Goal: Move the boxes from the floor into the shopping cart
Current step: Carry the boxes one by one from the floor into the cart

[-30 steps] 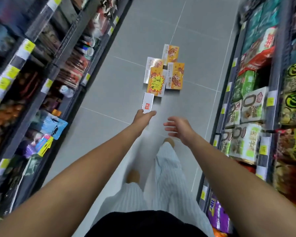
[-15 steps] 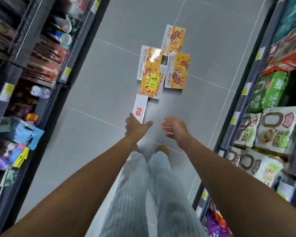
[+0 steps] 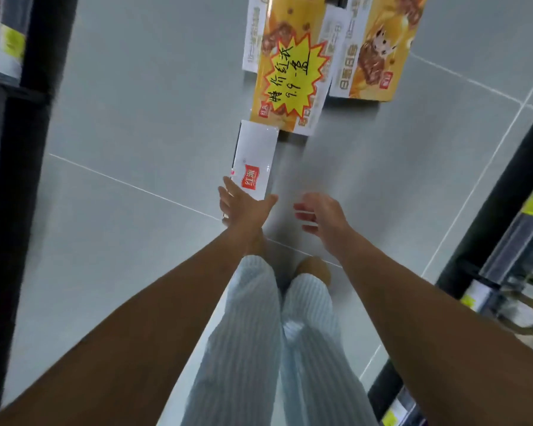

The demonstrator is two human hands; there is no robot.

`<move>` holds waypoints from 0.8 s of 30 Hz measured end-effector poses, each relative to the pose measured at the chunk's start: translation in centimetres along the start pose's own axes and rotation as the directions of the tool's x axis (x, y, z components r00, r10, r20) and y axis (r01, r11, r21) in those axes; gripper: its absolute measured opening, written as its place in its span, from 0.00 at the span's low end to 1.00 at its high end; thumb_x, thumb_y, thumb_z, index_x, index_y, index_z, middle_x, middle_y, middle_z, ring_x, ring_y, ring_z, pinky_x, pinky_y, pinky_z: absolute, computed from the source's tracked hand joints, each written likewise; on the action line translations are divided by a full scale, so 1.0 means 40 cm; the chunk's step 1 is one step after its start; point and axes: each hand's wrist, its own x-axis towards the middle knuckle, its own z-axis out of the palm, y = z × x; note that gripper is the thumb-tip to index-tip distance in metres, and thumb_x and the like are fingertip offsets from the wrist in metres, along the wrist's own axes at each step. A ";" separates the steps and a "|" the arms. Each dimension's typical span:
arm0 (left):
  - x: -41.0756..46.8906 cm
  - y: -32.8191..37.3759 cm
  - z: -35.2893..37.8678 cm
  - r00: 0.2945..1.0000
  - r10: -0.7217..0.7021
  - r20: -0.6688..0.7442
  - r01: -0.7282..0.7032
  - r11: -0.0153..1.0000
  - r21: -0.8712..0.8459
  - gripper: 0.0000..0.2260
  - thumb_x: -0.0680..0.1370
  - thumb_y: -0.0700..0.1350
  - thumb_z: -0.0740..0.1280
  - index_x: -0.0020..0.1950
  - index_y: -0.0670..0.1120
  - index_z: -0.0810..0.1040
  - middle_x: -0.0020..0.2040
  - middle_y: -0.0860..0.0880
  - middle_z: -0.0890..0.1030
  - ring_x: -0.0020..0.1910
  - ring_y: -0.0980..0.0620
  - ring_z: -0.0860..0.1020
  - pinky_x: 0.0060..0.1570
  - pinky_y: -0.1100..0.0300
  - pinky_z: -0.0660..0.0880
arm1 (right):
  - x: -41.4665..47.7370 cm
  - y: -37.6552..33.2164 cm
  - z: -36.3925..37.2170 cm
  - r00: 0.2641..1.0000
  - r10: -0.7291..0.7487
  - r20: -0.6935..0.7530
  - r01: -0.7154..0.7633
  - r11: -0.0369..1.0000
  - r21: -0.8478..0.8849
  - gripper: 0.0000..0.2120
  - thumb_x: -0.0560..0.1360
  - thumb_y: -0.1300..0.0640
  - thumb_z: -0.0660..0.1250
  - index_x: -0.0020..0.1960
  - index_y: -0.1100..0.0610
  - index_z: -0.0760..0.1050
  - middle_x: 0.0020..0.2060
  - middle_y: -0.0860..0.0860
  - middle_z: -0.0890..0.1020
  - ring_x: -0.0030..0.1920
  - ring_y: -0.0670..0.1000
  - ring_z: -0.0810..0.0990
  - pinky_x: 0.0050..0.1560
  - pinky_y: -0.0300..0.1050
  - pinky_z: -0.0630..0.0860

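A narrow white box (image 3: pixel 254 158) with a red logo lies on the grey tile floor, nearest to me. Beyond it lies an orange box (image 3: pixel 290 72) bearing a yellow starburst price tag, and to its right another orange box (image 3: pixel 373 47); more boxes are cut off at the top edge. My left hand (image 3: pixel 243 204) reaches down with fingers spread, over the white box's near end. My right hand (image 3: pixel 320 215) hovers to the right of that box, fingers loosely bent, holding nothing. No shopping cart is in view.
Dark shelf units line the aisle on the left (image 3: pixel 13 149) and on the right (image 3: pixel 505 226), with yellow price labels. My striped trouser legs (image 3: pixel 274 333) and a foot (image 3: pixel 313 269) stand just behind the hands.
I have bent lower and closer, so the boxes fill more of the view. Both hands have come down toward the white box, the left now over its near end.
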 end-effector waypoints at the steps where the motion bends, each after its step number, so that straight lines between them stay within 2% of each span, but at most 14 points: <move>1: 0.040 -0.014 0.029 1.000 -0.019 0.006 0.019 1.000 0.024 0.49 0.70 0.59 0.72 0.78 0.46 0.45 0.78 0.44 0.51 0.77 0.40 0.53 0.73 0.40 0.54 | 0.048 0.024 0.012 1.000 0.008 0.003 -0.008 1.000 0.008 0.04 0.80 0.55 0.61 0.46 0.52 0.73 0.51 0.55 0.80 0.52 0.55 0.78 0.53 0.49 0.74; 3: 0.097 -0.030 0.069 0.999 -0.035 -0.020 0.037 0.995 0.095 0.49 0.70 0.61 0.71 0.78 0.46 0.44 0.79 0.44 0.49 0.77 0.40 0.50 0.73 0.40 0.52 | 0.114 0.057 0.025 1.000 0.026 0.000 -0.026 1.000 0.012 0.04 0.80 0.55 0.61 0.46 0.52 0.73 0.52 0.56 0.80 0.53 0.56 0.79 0.56 0.51 0.74; 6: 0.165 -0.052 0.098 0.998 -0.034 -0.059 0.041 0.991 0.129 0.47 0.70 0.60 0.71 0.78 0.47 0.46 0.77 0.44 0.56 0.76 0.40 0.56 0.73 0.40 0.55 | 0.176 0.090 0.036 0.998 0.068 -0.003 -0.068 0.997 0.026 0.04 0.80 0.55 0.62 0.46 0.51 0.73 0.50 0.54 0.80 0.55 0.56 0.79 0.59 0.52 0.75; 11: 0.215 -0.058 0.121 0.998 -0.035 -0.061 0.045 0.984 0.173 0.48 0.69 0.59 0.73 0.77 0.46 0.47 0.74 0.44 0.60 0.73 0.40 0.61 0.69 0.40 0.61 | 0.229 0.106 0.046 0.992 0.123 -0.006 -0.123 0.992 0.033 0.04 0.80 0.55 0.61 0.48 0.52 0.73 0.51 0.54 0.80 0.53 0.55 0.79 0.51 0.46 0.75; 14: 0.215 -0.049 0.120 0.996 -0.027 -0.080 0.045 0.971 0.233 0.44 0.69 0.60 0.72 0.75 0.46 0.52 0.70 0.44 0.64 0.69 0.42 0.65 0.66 0.42 0.65 | 0.230 0.091 0.054 0.994 0.111 -0.004 -0.111 0.994 0.025 0.04 0.80 0.55 0.61 0.52 0.54 0.73 0.54 0.56 0.80 0.56 0.57 0.79 0.56 0.49 0.75; 17: 0.213 -0.043 0.095 0.995 -0.017 -0.094 0.041 0.966 0.256 0.42 0.68 0.63 0.71 0.73 0.46 0.56 0.67 0.46 0.67 0.67 0.44 0.68 0.65 0.44 0.67 | 0.222 0.073 0.061 0.995 0.096 -0.001 -0.096 0.995 0.007 0.04 0.80 0.55 0.61 0.48 0.52 0.73 0.54 0.56 0.80 0.56 0.57 0.78 0.59 0.52 0.74; 19: 0.208 -0.049 0.070 0.999 0.002 -0.037 0.006 0.976 0.215 0.43 0.67 0.65 0.71 0.72 0.46 0.57 0.67 0.46 0.69 0.66 0.44 0.69 0.66 0.44 0.68 | 0.208 0.062 0.062 0.996 0.085 0.006 -0.085 0.996 -0.002 0.03 0.80 0.55 0.60 0.49 0.53 0.72 0.53 0.55 0.80 0.54 0.56 0.78 0.57 0.51 0.74; 22: 0.180 -0.059 0.021 0.985 0.018 0.170 -0.020 1.000 0.008 0.43 0.61 0.65 0.72 0.69 0.49 0.61 0.61 0.47 0.74 0.59 0.46 0.76 0.60 0.44 0.75 | 0.177 0.043 0.063 0.997 0.073 0.016 -0.072 0.997 -0.011 0.06 0.80 0.56 0.61 0.55 0.57 0.72 0.50 0.54 0.79 0.49 0.53 0.78 0.45 0.44 0.74; 24: 0.140 -0.065 -0.026 0.950 0.057 0.306 -0.026 0.994 -0.105 0.35 0.63 0.61 0.75 0.64 0.50 0.65 0.55 0.48 0.76 0.52 0.49 0.79 0.54 0.48 0.79 | 0.138 0.028 0.072 0.998 0.058 -0.008 -0.058 0.998 -0.027 0.12 0.78 0.56 0.64 0.60 0.59 0.70 0.52 0.55 0.79 0.47 0.50 0.79 0.41 0.42 0.75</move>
